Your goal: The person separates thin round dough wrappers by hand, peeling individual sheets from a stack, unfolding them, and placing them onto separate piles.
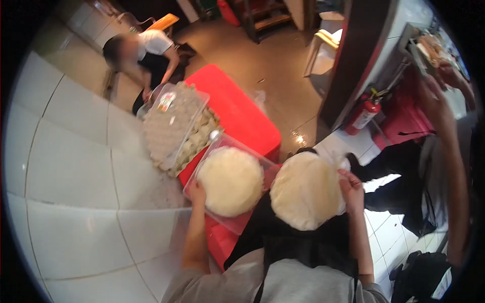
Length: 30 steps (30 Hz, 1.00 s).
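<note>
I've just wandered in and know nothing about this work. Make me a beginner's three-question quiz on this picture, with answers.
1. True or false: the left hand is at the left side of the first pale disc, in the clear container.

2. Which thing is the right hand closest to?
A) the fire extinguisher
B) the second pale disc
C) the egg tray

3. Fill in the colour: the clear container rests on a ____ box.

Key: 1. True. 2. B. 3. Red.
</note>
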### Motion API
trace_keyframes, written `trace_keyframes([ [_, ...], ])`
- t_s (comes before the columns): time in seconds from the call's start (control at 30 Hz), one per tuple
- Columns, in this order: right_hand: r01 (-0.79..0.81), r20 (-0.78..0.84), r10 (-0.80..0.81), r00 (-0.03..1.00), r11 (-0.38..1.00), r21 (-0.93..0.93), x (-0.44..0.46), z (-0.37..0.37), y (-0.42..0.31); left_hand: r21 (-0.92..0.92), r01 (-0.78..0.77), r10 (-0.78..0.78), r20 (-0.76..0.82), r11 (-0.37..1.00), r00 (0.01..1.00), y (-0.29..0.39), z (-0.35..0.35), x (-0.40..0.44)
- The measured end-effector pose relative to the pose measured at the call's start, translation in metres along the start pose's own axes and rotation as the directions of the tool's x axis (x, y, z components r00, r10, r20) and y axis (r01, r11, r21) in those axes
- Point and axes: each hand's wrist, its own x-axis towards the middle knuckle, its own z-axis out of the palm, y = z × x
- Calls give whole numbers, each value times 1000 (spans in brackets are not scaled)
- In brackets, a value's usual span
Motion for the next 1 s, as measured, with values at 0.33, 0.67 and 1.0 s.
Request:
trace_keyframes([
  [0.33, 246, 527, -226, 819, 969, 34, -26, 60, -78, -482, -478, 560, 34, 735, 828, 219, -5, -37],
  [0.67, 64, 316, -56, 947, 998, -17, -14, 26, -80, -760, 549, 527, 642, 347, 556, 296, -17, -65],
  [1.0, 629, 673, -237, 701, 652, -425, -37, 51, -21, -509, 549, 316, 855, 663, 410, 259, 1, -74],
])
